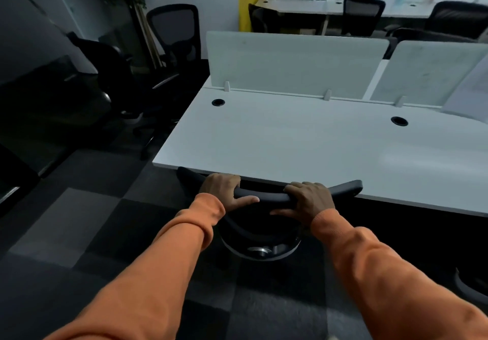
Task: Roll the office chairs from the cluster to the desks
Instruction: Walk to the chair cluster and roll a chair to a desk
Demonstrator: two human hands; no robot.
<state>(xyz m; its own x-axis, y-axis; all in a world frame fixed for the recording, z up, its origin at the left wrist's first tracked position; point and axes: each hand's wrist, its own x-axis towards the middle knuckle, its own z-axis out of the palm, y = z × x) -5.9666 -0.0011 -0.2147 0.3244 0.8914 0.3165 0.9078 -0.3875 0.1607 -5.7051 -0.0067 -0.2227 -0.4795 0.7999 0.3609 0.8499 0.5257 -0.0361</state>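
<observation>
A black office chair [266, 196] stands right in front of me, its curved top rail touching the near edge of the white desk [303, 141]. Its seat is hidden under the desk; part of its base [261, 251] shows below. My left hand [224, 190] grips the left part of the rail, fingers curled over it and thumb stretched along the near side. My right hand [307, 198] grips the rail further right in the same way. A cluster of black chairs [169, 46] stands at the far left by the wall.
Grey divider panels [295, 60] line the desk's far edge, and two cable holes [218, 102] sit in its top. More desks and chairs [363, 15] stand beyond. A dark cabinet [39, 97] is on the left. Checked carpet [79, 221] covers the floor.
</observation>
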